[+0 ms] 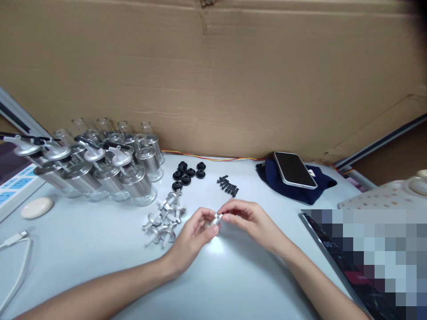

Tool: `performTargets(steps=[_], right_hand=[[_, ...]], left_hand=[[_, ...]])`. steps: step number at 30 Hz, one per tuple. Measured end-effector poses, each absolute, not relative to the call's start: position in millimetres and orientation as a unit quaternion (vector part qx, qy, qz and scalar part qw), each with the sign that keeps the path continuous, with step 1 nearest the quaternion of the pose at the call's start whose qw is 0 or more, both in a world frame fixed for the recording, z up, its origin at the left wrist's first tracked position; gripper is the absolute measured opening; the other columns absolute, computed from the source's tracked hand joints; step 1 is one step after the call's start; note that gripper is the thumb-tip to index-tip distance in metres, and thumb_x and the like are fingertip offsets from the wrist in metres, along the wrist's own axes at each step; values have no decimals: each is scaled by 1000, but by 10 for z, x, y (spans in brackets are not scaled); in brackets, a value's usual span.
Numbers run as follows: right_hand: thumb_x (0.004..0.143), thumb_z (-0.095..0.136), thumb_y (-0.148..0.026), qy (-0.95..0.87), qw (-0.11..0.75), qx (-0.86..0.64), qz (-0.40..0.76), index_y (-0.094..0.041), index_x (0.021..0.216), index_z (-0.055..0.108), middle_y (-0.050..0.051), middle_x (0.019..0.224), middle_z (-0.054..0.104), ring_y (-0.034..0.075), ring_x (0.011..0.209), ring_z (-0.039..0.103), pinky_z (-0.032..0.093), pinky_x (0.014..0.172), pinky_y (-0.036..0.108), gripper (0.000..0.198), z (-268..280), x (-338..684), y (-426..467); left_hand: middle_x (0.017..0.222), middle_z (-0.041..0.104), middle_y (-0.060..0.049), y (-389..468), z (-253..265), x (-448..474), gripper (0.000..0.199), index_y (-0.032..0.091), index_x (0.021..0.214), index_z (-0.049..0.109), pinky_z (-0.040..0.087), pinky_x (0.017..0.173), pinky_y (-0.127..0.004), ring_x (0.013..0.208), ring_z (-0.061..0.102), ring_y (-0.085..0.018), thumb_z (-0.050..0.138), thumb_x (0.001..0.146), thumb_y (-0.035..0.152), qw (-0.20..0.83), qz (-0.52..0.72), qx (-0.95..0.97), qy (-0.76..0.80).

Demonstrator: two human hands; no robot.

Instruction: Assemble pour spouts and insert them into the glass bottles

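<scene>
Pinching small metal part [217, 218] between left hand [193, 235] and right hand [248, 218] fingertips, frame centre | risk: slips, rolls into spout pile [165, 218].

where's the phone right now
In the head view, the phone lies screen-up on a dark blue cloth at the table's far right, beyond the right hand.

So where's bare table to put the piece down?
Bare table lies between the white cable and left hand, and below both hands. Crowded behind: metal spouts, bottles, black caps, black pins.
</scene>
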State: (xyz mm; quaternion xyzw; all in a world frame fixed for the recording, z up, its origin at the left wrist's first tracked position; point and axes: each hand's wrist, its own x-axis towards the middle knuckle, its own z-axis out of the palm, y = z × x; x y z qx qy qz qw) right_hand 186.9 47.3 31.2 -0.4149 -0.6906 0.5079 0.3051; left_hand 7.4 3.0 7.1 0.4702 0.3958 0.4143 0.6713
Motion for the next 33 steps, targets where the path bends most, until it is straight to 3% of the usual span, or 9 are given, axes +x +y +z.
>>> performTargets(steps=[6,11,22,26,33], right_hand=[[81,61,-33,-670,346,-423,503,-19,81,70,4,75,69,16,68,61,47,65,26,17,291,1888,467],[81,62,-35,-666,354,-425,500,-19,86,71,4,76,69,16,69,61,49,66,26,19,297,1899,478],[81,65,-35,-676,341,-382,529,-18,81,71,5,80,69,16,72,62,49,67,27,18,333,1943,459],[81,65,-38,-665,341,-379,545,-17,82,70,5,80,68,16,72,62,49,67,27,21,347,1954,447],[73,73,-35,-659,317,-347,587,-19,88,70,4,85,65,15,73,60,48,69,28,23,422,1987,432]], left_hand=[[99,57,-4,25,19,92,32,19,102,53,39,84,-29,91,51,-17,67,77,35,689,413,460,378],[87,57,-1,37,1,112,32,19,101,56,40,78,-28,81,52,-15,68,76,36,683,423,440,401],[87,59,-2,2,20,102,33,15,100,62,41,77,-27,81,52,-15,72,72,29,709,401,436,383],[78,58,0,11,46,95,32,16,99,63,41,73,-26,75,52,-14,72,72,30,704,397,444,385],[76,60,-1,37,155,81,26,16,96,65,41,68,-25,69,52,-14,65,78,35,657,349,553,374]])
